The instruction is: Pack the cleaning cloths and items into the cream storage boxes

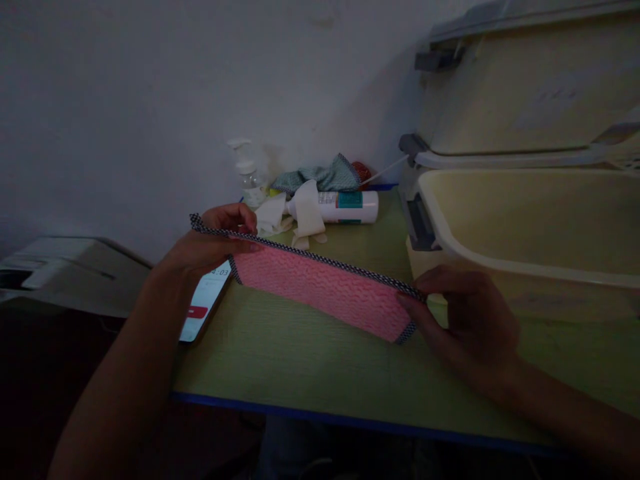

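A pink textured cloth point(325, 287) with a black-and-white checked border is stretched out above the green table point(300, 367). My left hand point(213, 243) pinches the cloth's upper left corner. My right hand point(470, 320) pinches its right end, near the lower corner. The cloth slopes down from left to right, folded or hanging in a narrow band. Both hands are closed on the fabric.
A phone point(205, 303) with a lit screen lies at the table's left edge under my left hand. By the wall are a spray bottle point(247, 173), a white bottle point(345, 207) lying on its side, crumpled cloths point(325, 177) and white paper. Stacked cream plastic tubs point(525, 220) fill the right.
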`<state>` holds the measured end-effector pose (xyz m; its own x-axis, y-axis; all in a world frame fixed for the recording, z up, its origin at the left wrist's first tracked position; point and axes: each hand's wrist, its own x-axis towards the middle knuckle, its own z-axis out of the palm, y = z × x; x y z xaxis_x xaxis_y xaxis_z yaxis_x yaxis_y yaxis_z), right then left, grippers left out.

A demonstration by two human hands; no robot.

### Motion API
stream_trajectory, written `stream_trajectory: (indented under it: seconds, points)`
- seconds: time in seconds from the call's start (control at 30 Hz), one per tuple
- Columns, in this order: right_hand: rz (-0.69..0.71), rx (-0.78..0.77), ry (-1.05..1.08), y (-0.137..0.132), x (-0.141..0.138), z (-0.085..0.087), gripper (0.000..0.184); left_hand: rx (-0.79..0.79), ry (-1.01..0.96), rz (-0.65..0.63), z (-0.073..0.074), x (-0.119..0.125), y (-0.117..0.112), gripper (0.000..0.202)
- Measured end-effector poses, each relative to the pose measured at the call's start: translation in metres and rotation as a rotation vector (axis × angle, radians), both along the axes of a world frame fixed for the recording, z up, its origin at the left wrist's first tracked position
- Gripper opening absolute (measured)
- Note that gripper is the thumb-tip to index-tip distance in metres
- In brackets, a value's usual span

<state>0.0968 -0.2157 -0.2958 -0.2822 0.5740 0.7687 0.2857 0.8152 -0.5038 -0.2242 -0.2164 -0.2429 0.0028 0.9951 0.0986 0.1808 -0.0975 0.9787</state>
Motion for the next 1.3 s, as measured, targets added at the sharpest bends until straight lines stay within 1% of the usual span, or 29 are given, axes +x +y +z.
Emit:
stream_trajectory:
  seconds: [0.13,0.33,0.43,0.53,0.63,0.73,0.83,0.9,0.97,1.0,1.07,1.17,1.23,1.3]
  points:
    - [0.03,-0.014,-0.007,0.0,-0.001,0.002,0.019,-0.053,-0.008,-0.053,0.001,-0.003,-0.002,0.026]
    - [0.082,-0.077,-0.011,0.001,-0.001,0.001,0.017,-0.121,0.11,-0.078,0.0,-0.007,0.0,0.024]
    - [0.065,-0.073,0.003,0.0,0.001,0.001,0.017,-0.102,0.139,-0.094,0.0,-0.008,0.001,0.021]
    - [0.029,-0.032,0.029,-0.001,0.001,0.003,0.021,-0.076,0.143,-0.093,0.0,-0.007,0.001,0.021]
    - [0.043,0.008,0.035,-0.002,0.0,0.007,0.024,-0.046,0.145,-0.094,0.0,-0.004,0.001,0.023]
    - [0.06,0.017,0.003,-0.002,-0.002,0.011,0.022,-0.052,0.163,-0.044,-0.001,-0.002,-0.001,0.027]
    - [0.051,0.011,-0.042,-0.004,-0.003,0.015,0.02,-0.13,0.244,0.033,0.0,-0.003,-0.005,0.031]
    - [0.042,-0.024,-0.064,-0.005,-0.004,0.018,0.019,-0.192,0.297,0.068,0.002,-0.003,-0.007,0.031]
    - [0.033,-0.045,-0.124,-0.005,-0.004,0.02,0.017,-0.259,0.343,0.052,0.004,-0.002,-0.008,0.028]
    - [0.024,-0.044,-0.184,-0.004,-0.004,0.02,0.015,-0.288,0.376,0.023,0.005,-0.001,-0.007,0.027]
    - [0.013,-0.017,-0.373,0.0,-0.004,0.018,0.014,-0.336,0.476,-0.061,0.003,0.0,-0.003,0.026]
    - [-0.003,0.0,-0.669,0.008,-0.003,0.008,0.022,-0.377,0.649,-0.19,-0.007,0.0,0.005,0.027]
    - [-0.009,0.004,-0.81,0.011,-0.002,0.002,0.025,-0.364,0.766,-0.197,-0.014,-0.002,0.009,0.029]
    - [-0.037,0.026,-0.91,0.012,-0.002,-0.001,0.025,-0.324,0.911,-0.123,-0.019,-0.003,0.009,0.031]
